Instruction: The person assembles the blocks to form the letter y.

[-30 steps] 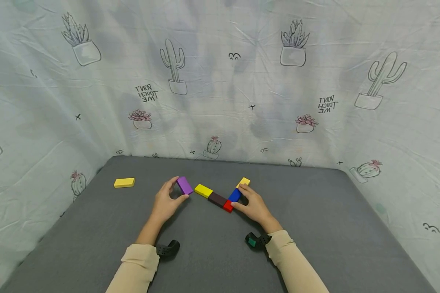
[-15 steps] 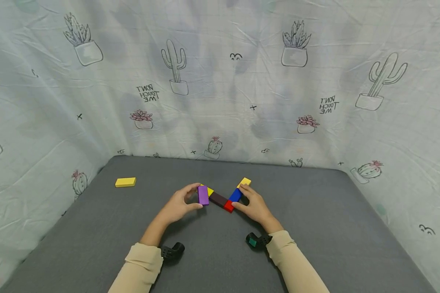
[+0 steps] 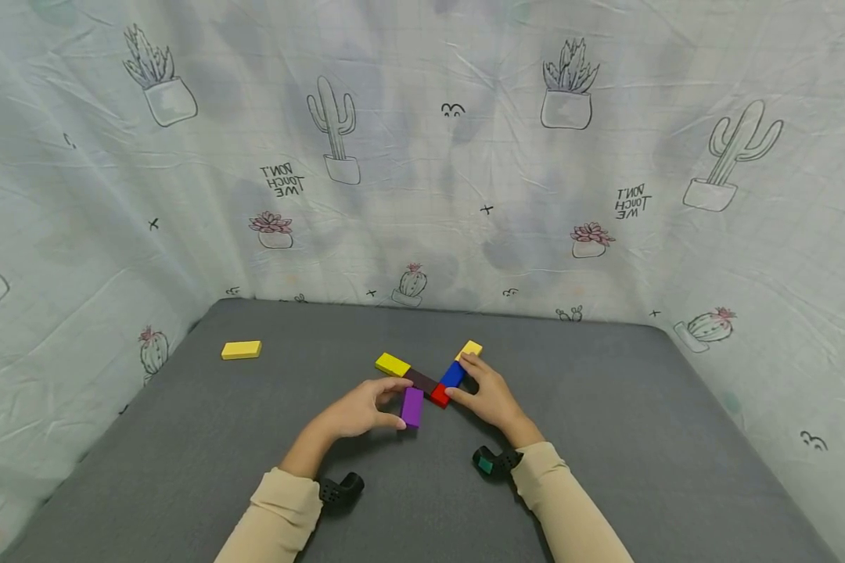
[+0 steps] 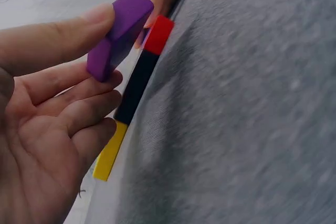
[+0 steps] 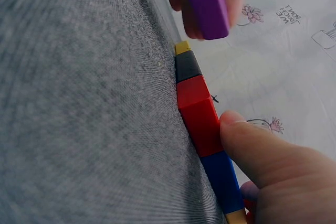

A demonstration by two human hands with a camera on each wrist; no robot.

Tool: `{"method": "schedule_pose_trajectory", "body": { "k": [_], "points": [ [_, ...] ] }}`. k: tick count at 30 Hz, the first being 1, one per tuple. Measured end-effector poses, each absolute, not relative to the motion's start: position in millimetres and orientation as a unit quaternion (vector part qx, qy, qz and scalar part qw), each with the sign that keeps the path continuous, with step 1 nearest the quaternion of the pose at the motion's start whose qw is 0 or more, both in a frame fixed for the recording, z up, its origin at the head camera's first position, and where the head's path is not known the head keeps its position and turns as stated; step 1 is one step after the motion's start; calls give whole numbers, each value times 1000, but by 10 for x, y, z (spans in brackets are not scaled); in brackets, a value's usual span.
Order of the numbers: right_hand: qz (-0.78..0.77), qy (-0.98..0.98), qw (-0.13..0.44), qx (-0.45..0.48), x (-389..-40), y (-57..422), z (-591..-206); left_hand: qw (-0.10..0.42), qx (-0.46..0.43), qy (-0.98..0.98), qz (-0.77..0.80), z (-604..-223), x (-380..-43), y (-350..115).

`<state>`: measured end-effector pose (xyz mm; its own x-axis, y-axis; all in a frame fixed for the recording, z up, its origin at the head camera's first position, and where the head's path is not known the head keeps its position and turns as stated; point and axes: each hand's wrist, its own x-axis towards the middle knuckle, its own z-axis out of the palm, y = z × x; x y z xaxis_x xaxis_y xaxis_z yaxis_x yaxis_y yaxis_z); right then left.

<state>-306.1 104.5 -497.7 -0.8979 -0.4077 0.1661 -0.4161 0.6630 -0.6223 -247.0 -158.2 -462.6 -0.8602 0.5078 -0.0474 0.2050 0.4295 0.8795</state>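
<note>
In the head view my left hand pinches a purple block between thumb and fingers, tilted and raised over the grey table. Flat blocks form a V beyond it. The V's left arm is a yellow block and a dark brown block; a red block makes the corner. A blue block and a lighter yellow block run up the right arm. My right hand rests at this arm, thumb against the red block, index fingertip near the blue-yellow joint.
Another yellow block lies alone at the table's back left. The grey table ends at a pale curtain printed with cacti, behind and at both sides. Each wrist wears a black camera band.
My left hand has carried the purple block rightward and nearer, passing in front of the V's left yellow block. The purple block has turned. My right hand has stayed in place.
</note>
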Motion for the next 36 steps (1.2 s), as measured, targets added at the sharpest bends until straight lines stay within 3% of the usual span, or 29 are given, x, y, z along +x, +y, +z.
{"method": "schedule_pose_trajectory", "body": {
  "k": [19,36],
  "points": [
    [342,-914,5,219,-3076,997,-4962,156,235,892,353,-4616,-2435,-1472],
    [336,-915,9,222,-3051,999,-4963,149,234,904,324,-4658,-2429,-1433]
  ]
}}
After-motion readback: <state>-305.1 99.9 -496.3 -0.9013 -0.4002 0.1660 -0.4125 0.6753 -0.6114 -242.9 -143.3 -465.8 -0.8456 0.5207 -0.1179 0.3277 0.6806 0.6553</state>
